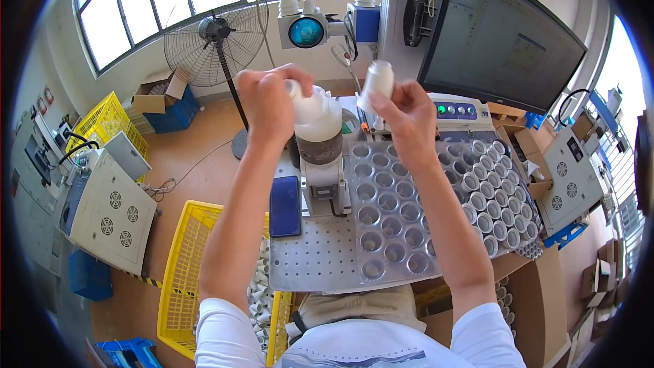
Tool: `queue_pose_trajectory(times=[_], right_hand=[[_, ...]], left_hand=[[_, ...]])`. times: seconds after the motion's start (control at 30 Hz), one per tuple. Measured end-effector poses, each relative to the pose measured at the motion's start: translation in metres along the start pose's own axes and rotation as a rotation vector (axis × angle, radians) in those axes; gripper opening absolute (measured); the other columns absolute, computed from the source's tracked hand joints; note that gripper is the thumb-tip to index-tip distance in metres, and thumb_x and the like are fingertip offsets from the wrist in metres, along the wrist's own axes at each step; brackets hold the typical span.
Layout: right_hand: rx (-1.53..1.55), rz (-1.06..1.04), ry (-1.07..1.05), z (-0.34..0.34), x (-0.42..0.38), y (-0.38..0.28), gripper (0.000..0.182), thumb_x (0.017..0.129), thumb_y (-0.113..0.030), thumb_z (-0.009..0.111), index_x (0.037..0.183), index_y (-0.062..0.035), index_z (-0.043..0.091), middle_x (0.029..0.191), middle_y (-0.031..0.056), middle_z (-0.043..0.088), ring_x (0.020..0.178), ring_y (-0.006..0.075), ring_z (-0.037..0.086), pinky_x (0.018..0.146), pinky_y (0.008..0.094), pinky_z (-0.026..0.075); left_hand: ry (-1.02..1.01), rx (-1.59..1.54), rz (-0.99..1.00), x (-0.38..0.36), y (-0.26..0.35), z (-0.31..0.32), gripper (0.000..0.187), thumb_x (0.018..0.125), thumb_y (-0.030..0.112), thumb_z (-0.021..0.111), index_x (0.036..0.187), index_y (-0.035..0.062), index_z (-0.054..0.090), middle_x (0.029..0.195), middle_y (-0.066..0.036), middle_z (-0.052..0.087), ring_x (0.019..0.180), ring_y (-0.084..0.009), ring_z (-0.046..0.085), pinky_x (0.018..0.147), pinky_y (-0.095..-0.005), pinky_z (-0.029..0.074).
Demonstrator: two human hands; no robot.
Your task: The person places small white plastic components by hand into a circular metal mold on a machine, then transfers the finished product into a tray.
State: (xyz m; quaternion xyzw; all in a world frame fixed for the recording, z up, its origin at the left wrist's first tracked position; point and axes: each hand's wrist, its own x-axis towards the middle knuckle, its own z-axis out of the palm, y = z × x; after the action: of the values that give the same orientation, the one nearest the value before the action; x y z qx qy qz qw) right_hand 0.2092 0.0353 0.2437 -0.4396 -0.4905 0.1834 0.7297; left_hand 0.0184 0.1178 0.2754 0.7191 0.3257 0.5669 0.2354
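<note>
My left hand [271, 102] is closed around a white cup-shaped part [293, 88], mostly covered by the fingers. It is right at the white fixture head [320, 110] above a dark cylindrical collar [320, 148]. My right hand [412, 112] pinches another white cup-shaped part [379, 80], slightly blurred and raised above the far edge of a clear plastic tray [362, 232]. The tray's left side shows bare round pockets. On its right, several rows of white cup-shaped parts [501, 197] stand with their open ends up.
A blue lens head [306, 32] hangs beyond the fixture. A monitor [504, 34] stands at right behind a button panel [455, 110]. A dark blue box [285, 206] lies on the perforated metal plate [306, 266]. Left of my lap, a yellow crate [178, 279] holds more white parts.
</note>
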Motion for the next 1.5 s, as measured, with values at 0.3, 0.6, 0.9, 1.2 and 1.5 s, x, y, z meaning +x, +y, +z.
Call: queue_pose_trajectory(times=[0.3,0.6,0.9,1.2,1.5], right_hand=[[-0.296,-0.053,-0.241,0.063,-0.005,0.036,0.026,0.084,-0.015,0.075,0.080,-0.0031,0.053,0.081,0.0031,0.059,0.078,0.0106,0.055,0.069,0.0277,0.046],[-0.877,0.170,-0.430,-0.169,-0.104,0.006,0.034,0.083,-0.017,0.076,0.112,-0.0031,0.065,0.101,0.0110,0.069,0.087,0.0219,0.067,0.081,0.0333,0.053],[-1.375,0.410,-0.534,-0.255,-0.177,-0.018,0.057,0.081,-0.022,0.074,0.132,-0.0083,0.054,0.130,0.0095,0.056,0.096,0.0297,0.065,0.084,0.0411,0.052],[-1.410,0.392,-0.627,-0.251,-0.166,-0.033,0.054,0.078,-0.020,0.071,0.129,-0.0089,0.057,0.120,0.0150,0.056,0.098,0.0363,0.064,0.083,0.0465,0.052],[-0.769,0.147,-0.419,-0.144,-0.093,0.059,0.049,0.073,-0.025,0.078,0.107,-0.0003,0.053,0.099,0.0179,0.061,0.083,0.0304,0.063,0.077,0.0394,0.050]], left_hand=[[0.344,0.232,-0.178,-0.124,-0.099,-0.145,0.024,0.066,0.012,0.038,0.056,0.0039,0.058,0.061,-0.003,0.055,0.064,-0.0155,0.053,0.067,-0.0254,0.043],[0.422,0.557,-0.362,-0.254,-0.278,-0.310,0.047,0.077,0.017,0.041,0.096,-0.0171,0.067,0.100,-0.023,0.070,0.092,-0.0308,0.068,0.087,-0.0393,0.054],[0.196,-0.067,-0.416,-0.218,-0.161,-0.073,0.033,0.065,0.010,0.040,0.078,-0.0111,0.061,0.091,-0.018,0.067,0.086,-0.0288,0.063,0.090,-0.0374,0.049],[-0.290,-0.213,0.065,-0.236,-0.112,0.058,0.026,0.063,0.008,0.040,0.076,-0.0108,0.054,0.080,-0.016,0.062,0.074,-0.0257,0.060,0.072,-0.0323,0.047],[-0.375,-0.054,-0.099,-0.255,-0.149,0.064,0.025,0.060,0.001,0.038,0.074,-0.0052,0.059,0.069,-0.015,0.059,0.063,-0.0256,0.056,0.065,-0.0300,0.044]])
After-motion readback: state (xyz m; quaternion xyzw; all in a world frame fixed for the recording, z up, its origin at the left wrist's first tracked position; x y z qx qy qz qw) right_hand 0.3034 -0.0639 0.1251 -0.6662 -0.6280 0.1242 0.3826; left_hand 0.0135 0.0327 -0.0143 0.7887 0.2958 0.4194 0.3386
